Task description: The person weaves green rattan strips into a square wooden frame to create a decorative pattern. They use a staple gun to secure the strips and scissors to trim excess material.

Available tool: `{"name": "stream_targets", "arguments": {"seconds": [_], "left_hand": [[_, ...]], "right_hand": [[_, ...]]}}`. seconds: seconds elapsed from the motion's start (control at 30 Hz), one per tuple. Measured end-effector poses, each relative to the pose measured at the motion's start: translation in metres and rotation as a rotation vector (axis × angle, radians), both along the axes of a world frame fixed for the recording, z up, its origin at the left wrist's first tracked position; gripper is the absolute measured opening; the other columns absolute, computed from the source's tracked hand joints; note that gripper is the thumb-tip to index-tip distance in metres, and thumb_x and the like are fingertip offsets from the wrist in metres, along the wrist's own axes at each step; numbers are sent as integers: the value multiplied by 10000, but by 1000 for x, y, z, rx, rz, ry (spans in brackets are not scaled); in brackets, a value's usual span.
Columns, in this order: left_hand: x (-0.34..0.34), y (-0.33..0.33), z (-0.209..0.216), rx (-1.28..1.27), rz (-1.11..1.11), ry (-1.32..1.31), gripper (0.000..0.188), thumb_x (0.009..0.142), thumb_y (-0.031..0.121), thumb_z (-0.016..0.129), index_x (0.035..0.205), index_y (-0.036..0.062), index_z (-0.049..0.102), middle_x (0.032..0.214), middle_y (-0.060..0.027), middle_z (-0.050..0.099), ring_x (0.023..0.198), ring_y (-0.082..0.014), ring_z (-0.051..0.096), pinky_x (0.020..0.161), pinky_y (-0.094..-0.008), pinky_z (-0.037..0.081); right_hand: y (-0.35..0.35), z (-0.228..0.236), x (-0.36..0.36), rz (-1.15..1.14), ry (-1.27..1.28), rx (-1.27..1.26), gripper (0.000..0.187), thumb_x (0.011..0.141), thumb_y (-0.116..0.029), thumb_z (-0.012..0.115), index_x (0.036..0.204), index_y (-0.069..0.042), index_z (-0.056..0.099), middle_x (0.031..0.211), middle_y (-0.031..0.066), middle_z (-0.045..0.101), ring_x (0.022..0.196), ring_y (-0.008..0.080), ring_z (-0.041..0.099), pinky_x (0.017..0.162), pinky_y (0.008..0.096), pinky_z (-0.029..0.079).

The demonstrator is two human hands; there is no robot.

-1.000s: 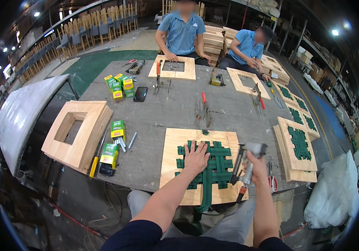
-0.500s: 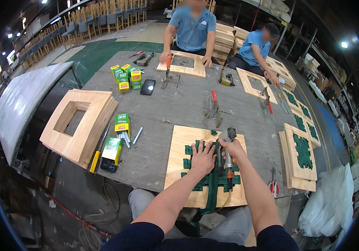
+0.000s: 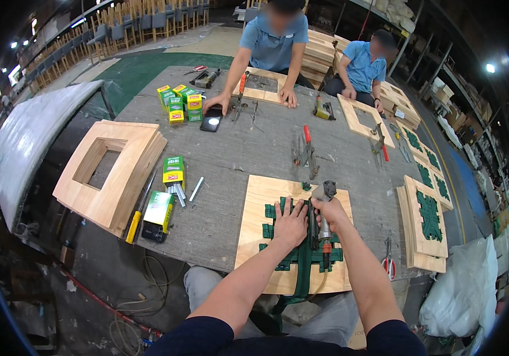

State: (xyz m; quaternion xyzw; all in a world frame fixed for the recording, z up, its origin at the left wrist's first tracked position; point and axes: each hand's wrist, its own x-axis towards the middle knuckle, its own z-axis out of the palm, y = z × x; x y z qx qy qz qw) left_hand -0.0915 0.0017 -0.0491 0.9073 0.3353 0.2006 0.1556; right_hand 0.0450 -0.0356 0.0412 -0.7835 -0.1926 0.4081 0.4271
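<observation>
Grey and worn, a broad worktable (image 3: 254, 151) spreads across the middle of the frame, with rows of chairs (image 3: 141, 24) at the upper left. At the lower centre lies a square wooden panel (image 3: 247, 237) bearing woven green webbing (image 3: 303, 267). A second ago the pneumatic stapler (image 3: 326, 191) was off to the webbing's right; now it stands over the strips, just beside the left hand (image 3: 290, 224). That hand lies flat, fingers spread, grasping nothing, as it did then. The right hand (image 3: 333, 215) is wrapped around the stapler. So tool and webbing now meet, though whether it is firing cannot be told. Near the upper centre, a co-worker's hand (image 3: 217, 104) has newly reached a phone (image 3: 211, 123).
</observation>
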Motion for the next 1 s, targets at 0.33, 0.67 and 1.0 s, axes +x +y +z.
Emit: {"name": "stream_targets", "arguments": {"seconds": [0.33, 0.67, 1.0], "left_hand": [[-3, 1, 0, -65, 18, -198, 358, 994, 267, 532, 1222, 49, 703, 1502, -160, 520, 1474, -404, 374, 1233, -625, 207], [-6, 4, 2, -109, 26, -238, 348, 986, 263, 522, 1109, 13, 731, 1413, -183, 566, 1445, -405, 405, 1246, -597, 211], [-8, 5, -2, -108, 41, -262, 330, 972, 255, 542, 1066, 9, 741, 1363, -191, 588, 1418, -409, 429, 1237, -594, 227]], "right_hand": [[1, 0, -4, 13, 15, 9, 216, 961, -264, 742, 1032, -83, 647, 768, 16, 616, 536, 139, 552, 463, 333, 465], [7, 2, -10, 59, 12, 1, 212, 949, -264, 756, 980, -74, 668, 748, 22, 625, 542, 149, 566, 467, 337, 477], [6, 5, -15, 96, -28, -46, 220, 942, -252, 764, 965, -62, 656, 746, 22, 620, 525, 144, 551, 461, 338, 470]]}}
